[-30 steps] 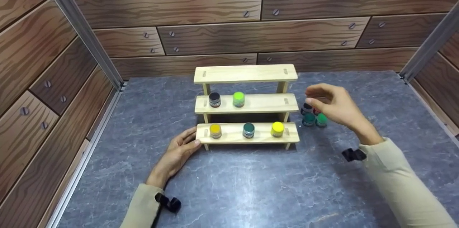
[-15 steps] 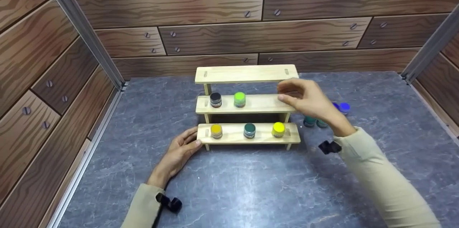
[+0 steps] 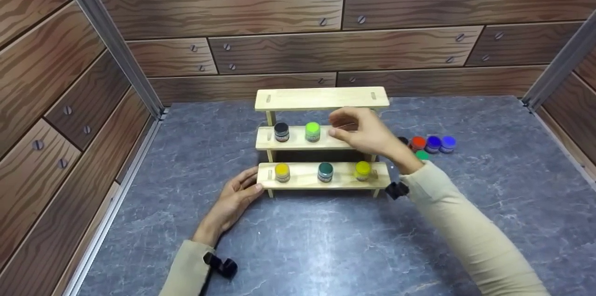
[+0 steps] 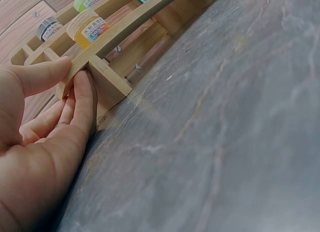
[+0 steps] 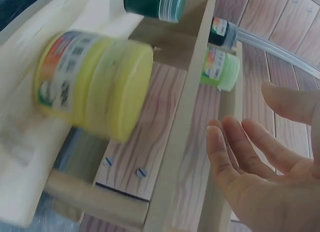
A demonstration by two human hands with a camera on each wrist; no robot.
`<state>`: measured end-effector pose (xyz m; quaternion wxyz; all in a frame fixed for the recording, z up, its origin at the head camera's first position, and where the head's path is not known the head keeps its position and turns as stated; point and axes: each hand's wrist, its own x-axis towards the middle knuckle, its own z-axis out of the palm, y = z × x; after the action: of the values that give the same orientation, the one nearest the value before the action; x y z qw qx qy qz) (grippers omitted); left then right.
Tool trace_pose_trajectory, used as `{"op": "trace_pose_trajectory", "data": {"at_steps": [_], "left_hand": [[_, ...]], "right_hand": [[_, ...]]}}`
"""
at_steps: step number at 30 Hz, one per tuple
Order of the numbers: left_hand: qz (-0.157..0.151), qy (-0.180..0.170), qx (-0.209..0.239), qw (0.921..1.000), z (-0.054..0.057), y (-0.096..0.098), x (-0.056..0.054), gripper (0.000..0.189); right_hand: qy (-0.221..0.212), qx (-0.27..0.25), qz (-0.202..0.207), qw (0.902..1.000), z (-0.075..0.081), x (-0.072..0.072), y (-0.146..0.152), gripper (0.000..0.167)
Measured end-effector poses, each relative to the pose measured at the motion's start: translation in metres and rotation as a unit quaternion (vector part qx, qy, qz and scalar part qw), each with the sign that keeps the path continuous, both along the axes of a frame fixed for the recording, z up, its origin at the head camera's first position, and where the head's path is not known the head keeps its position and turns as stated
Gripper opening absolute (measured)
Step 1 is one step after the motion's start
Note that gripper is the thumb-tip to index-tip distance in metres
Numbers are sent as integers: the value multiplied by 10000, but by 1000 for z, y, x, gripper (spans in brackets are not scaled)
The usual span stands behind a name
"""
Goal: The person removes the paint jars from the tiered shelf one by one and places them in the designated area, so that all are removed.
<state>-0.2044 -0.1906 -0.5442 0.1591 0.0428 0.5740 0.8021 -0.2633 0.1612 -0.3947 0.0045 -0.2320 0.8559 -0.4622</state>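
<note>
A three-tier wooden stand (image 3: 298, 183) stands on the floor panel. My left hand (image 3: 235, 203) grips the left end of its lowest tier, thumb on top and fingers beneath, as the left wrist view shows. Above the middle tier is my right hand (image 3: 365, 132), just right of a light green paint jar (image 3: 312, 132). Its thumb and fingers are apart with nothing between them in the right wrist view. A black-lidded jar (image 3: 281, 132) shares that tier. The lowest tier bears an ochre jar (image 3: 282, 172), a dark green jar (image 3: 325, 171) and a yellow jar (image 3: 362, 171).
Right of the stand, more jars sit on the grey marbled surface (image 3: 298, 249): a red one (image 3: 417, 143), a dark blue one (image 3: 433, 144), a lighter blue one (image 3: 448, 144) and a green one (image 3: 422, 155). My right forearm partly hides this group. Wood-patterned walls (image 3: 279, 7) enclose the back and sides.
My right hand has moved left, from over the loose jars to the middle tier beside the light green jar. The red and blue jars came into view. My left hand has kept its grip.
</note>
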Motion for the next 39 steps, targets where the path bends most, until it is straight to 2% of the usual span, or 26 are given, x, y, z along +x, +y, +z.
{"op": "trace_pose_trajectory", "data": {"at_steps": [12, 20, 26, 32, 39], "left_hand": [[-41, -10, -127, 9999, 0, 0, -1, 70], [-42, -5, -114, 9999, 0, 0, -1, 70], [-43, -2, -77, 10000, -2, 0, -1, 70], [-54, -16, -74, 10000, -1, 2, 0, 70], [-30, -64, -103, 9999, 1, 0, 1, 70]], "right_hand": [[-457, 301, 180, 9983, -6, -8, -31, 49], [-357, 402, 270, 9982, -7, -9, -37, 39], [-307, 217, 205, 9991, -9, -8, -36, 32], [-35, 153, 95, 9998, 1, -3, -27, 29], [-55, 154, -153, 9997, 10, 4, -17, 30]]}}
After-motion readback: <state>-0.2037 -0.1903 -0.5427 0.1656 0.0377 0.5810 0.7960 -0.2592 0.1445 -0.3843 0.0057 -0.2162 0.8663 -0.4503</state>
